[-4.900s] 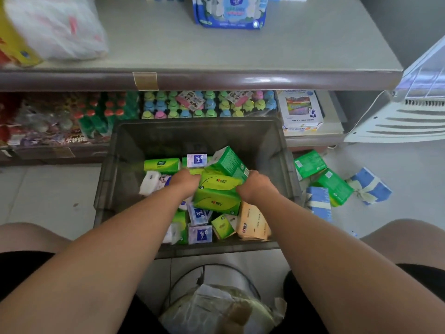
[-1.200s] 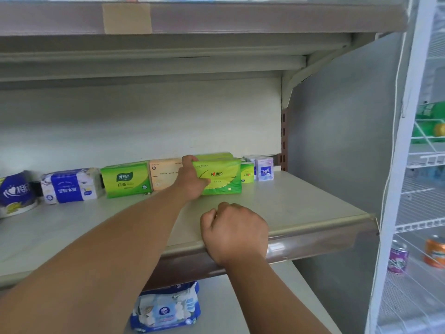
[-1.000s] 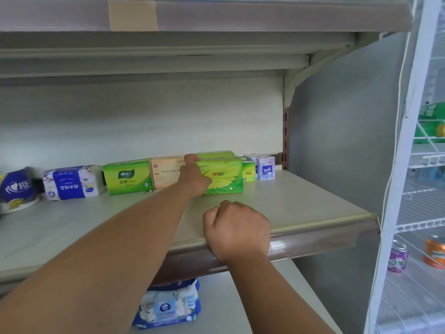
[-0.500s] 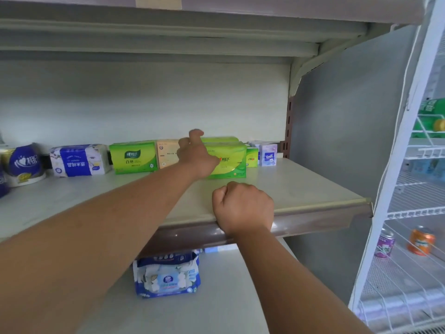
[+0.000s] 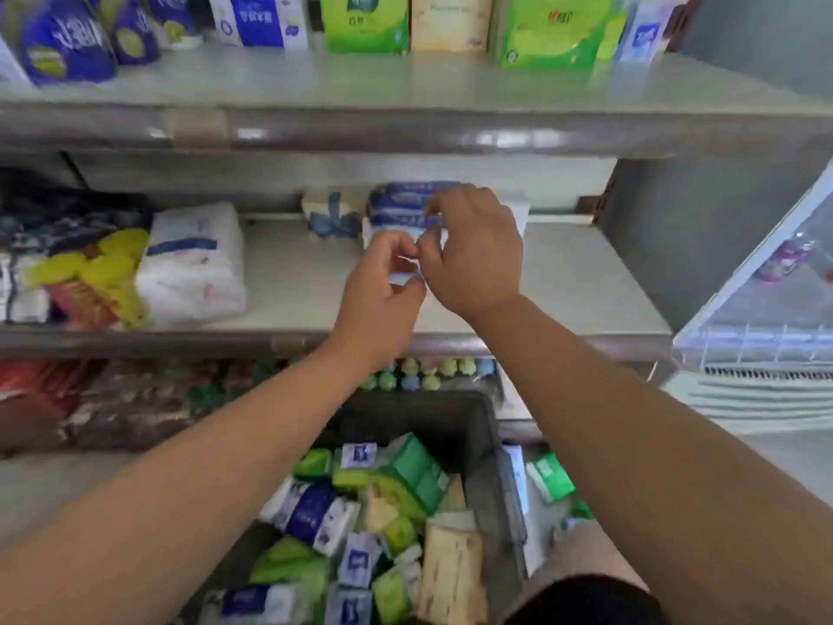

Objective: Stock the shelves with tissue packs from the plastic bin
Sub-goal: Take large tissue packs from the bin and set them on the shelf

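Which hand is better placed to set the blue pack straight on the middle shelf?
Probably right. The right hand already lies over the blue pack on the middle shelf, while the left hand sits nearer, fingers curled. Blur hides both grips.

I see grey metal shelving (image 5: 405,88) filling the far side, its boards edged with brown strips. A grey side panel (image 5: 739,142) closes it on the right. Further right stands a white glass-door cooler (image 5: 762,309) with wire racks. Pale floor (image 5: 40,493) shows near left.

Glossy plastic-wrapped tissue packs (image 5: 311,516); smooth shelf (image 5: 586,272).
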